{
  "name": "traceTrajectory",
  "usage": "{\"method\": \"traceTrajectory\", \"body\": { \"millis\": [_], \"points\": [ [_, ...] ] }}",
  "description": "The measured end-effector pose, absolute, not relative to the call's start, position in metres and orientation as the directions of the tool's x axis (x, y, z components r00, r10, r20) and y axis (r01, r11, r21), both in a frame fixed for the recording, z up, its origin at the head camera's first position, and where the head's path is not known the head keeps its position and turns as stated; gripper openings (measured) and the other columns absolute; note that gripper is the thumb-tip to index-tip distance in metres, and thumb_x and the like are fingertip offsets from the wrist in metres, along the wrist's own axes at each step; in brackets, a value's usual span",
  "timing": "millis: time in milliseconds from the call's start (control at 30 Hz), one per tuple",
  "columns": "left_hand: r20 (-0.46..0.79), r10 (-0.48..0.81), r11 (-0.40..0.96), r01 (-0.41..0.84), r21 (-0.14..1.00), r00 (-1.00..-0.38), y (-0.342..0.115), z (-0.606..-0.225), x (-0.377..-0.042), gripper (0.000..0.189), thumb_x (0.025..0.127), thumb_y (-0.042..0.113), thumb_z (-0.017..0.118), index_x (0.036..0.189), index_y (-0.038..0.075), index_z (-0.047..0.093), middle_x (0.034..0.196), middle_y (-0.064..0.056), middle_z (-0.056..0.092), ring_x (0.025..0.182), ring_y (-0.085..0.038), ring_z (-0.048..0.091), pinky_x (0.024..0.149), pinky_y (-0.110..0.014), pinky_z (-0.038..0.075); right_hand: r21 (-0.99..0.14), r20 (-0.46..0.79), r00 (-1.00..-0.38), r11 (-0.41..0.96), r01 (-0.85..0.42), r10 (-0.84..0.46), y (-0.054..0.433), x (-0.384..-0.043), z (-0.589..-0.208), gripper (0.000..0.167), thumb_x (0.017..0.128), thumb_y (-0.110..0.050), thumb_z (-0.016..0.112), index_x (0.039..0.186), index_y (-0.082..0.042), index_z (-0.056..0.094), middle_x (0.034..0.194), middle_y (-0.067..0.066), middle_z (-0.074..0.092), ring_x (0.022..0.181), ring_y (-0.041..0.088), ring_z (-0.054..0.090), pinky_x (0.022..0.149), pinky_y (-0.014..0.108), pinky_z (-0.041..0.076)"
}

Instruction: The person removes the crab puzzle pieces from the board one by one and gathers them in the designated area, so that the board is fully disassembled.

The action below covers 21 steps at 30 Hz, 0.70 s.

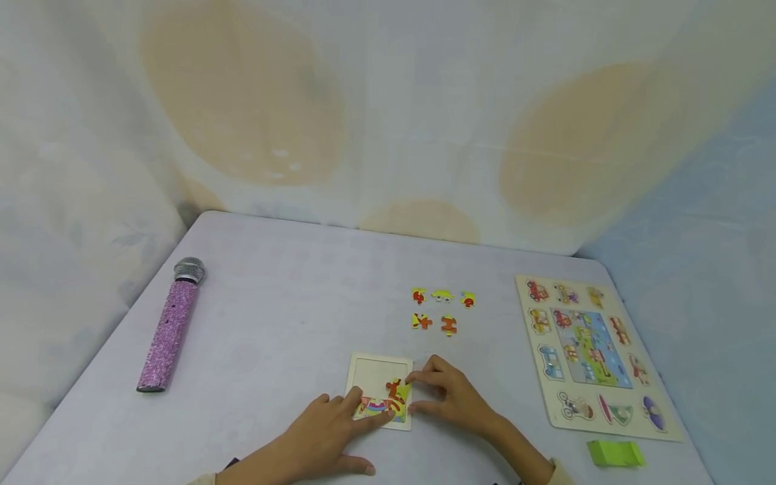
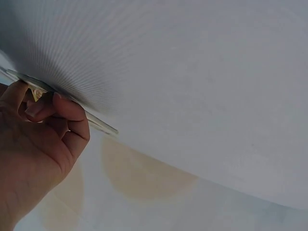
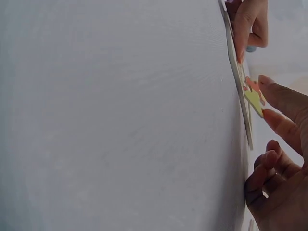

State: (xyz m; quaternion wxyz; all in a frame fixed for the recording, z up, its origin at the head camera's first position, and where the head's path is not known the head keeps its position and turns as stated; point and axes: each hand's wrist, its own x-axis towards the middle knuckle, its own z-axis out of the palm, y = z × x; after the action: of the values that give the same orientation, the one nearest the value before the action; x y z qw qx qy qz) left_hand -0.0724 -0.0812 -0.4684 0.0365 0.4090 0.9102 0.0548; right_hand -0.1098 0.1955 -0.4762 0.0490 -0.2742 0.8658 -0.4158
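A small wooden puzzle tray lies near the front of the table, with puzzle pieces fitted along its lower part. My left hand rests over its left edge, the index finger stretched across the lower pieces and touching them. At the right edge, my right hand holds a yellow and red puzzle piece between thumb and index finger. This piece sits tilted in the right wrist view, over the tray. In the left wrist view, the left hand hides most of the tray.
Several loose puzzle pieces lie behind the tray. A larger vehicle puzzle board is at the right, with a green block in front of it. A pink glittery microphone lies at the left. Curtains stand behind the table.
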Motion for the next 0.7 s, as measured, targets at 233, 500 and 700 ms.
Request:
{"method": "traceTrajectory", "body": {
  "millis": [233, 500, 700],
  "points": [
    [-0.014, 0.751, 0.655, 0.741, 0.147, -0.660, -0.082, -0.469, -0.072, 0.073, 0.081, 0.080, 0.050, 0.147, 0.049, 0.041, 0.106, -0.002, 0.050, 0.062, -0.012, 0.042, 0.061, -0.027, 0.038, -0.714, 0.180, -0.844, 0.522, -0.466, -0.506, 0.193, -0.109, -0.480, 0.046, 0.079, -0.029, 0.083, 0.121, -0.012, 0.072, 0.087, -0.002, 0.049, 0.074, 0.003, 0.039, 0.064, 0.015, 0.035],
    [0.062, 0.779, 0.610, 0.777, 0.153, -0.624, -0.087, -0.468, -0.078, 0.068, 0.084, 0.073, 0.056, 0.146, 0.049, 0.042, 0.102, 0.003, 0.050, 0.062, -0.007, 0.041, 0.061, -0.023, 0.033, -0.633, 0.175, -0.873, 0.628, -0.454, -0.455, 0.183, -0.106, -0.483, 0.044, 0.079, -0.036, 0.083, 0.118, -0.018, 0.074, 0.089, -0.007, 0.047, 0.072, -0.002, 0.036, 0.061, 0.015, 0.034],
    [0.036, 0.744, 0.648, 0.734, 0.203, -0.667, -0.094, -0.465, -0.089, 0.069, 0.085, 0.072, 0.056, 0.148, 0.051, 0.037, 0.098, 0.006, 0.049, 0.064, -0.005, 0.041, 0.064, -0.023, 0.035, -0.576, 0.234, -0.874, 0.663, -0.478, -0.427, 0.177, -0.104, -0.485, 0.043, 0.078, -0.037, 0.083, 0.116, -0.019, 0.076, 0.088, -0.011, 0.044, 0.071, -0.003, 0.036, 0.059, 0.014, 0.033]
  ]
}}
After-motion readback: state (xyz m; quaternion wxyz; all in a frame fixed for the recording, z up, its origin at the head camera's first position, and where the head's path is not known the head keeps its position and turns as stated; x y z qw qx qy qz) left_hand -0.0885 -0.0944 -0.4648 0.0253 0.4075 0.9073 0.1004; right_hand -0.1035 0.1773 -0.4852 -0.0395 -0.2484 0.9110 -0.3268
